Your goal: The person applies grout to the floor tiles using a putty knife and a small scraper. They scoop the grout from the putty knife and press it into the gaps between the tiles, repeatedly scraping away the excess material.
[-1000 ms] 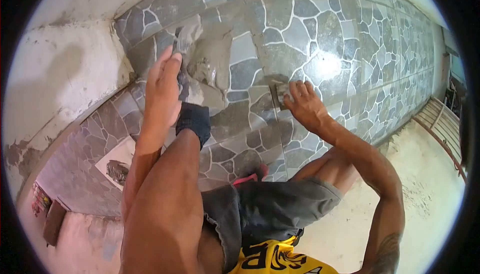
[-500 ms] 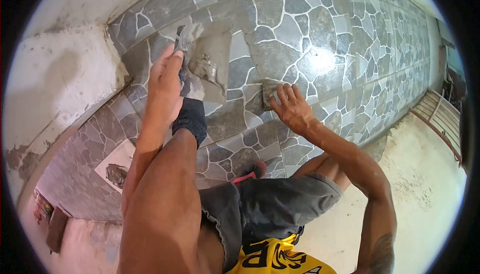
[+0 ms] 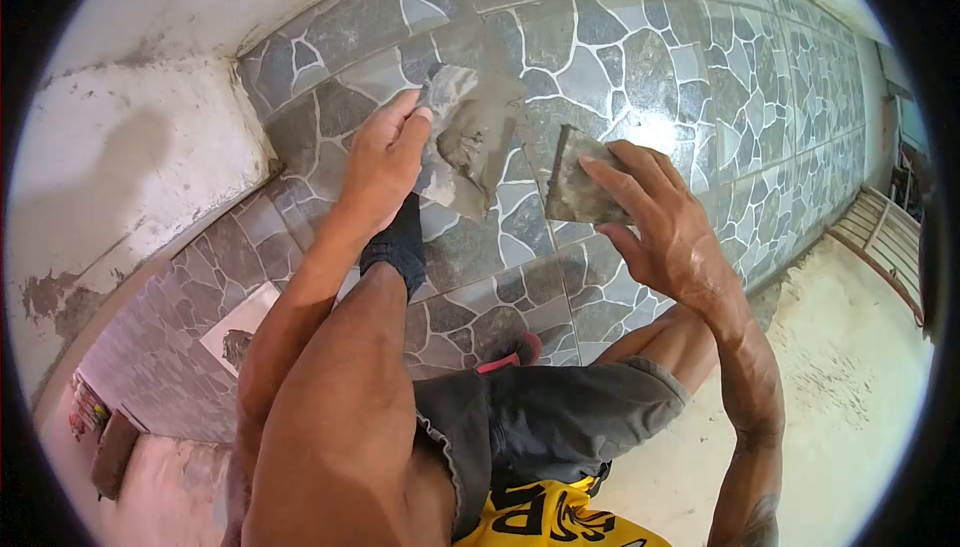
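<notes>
The right hand (image 3: 665,227) had lifted its mortar-smeared scraper (image 3: 578,187) clear of the stone-pattern tiles (image 3: 640,57), fingers pinched round the blade; half a second earlier it pressed flat against them. The left hand (image 3: 385,162) stayed clamped on the edge of a slab (image 3: 470,132) heaped with wet grey mortar, near the scraper.

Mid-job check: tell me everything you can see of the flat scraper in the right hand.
The flat scraper is a thin, roughly rectangular plate, grey-brown and smeared with cement-like paste; its material is unclear under the coating. The right hand pinches its right side, fingers spread over the face, thumb below. It is tilted, in front of the stone-pattern tiles, apparently not touching them. Its free left edge points towards the small board of wet mortar in the left hand, with a gap between.
</notes>
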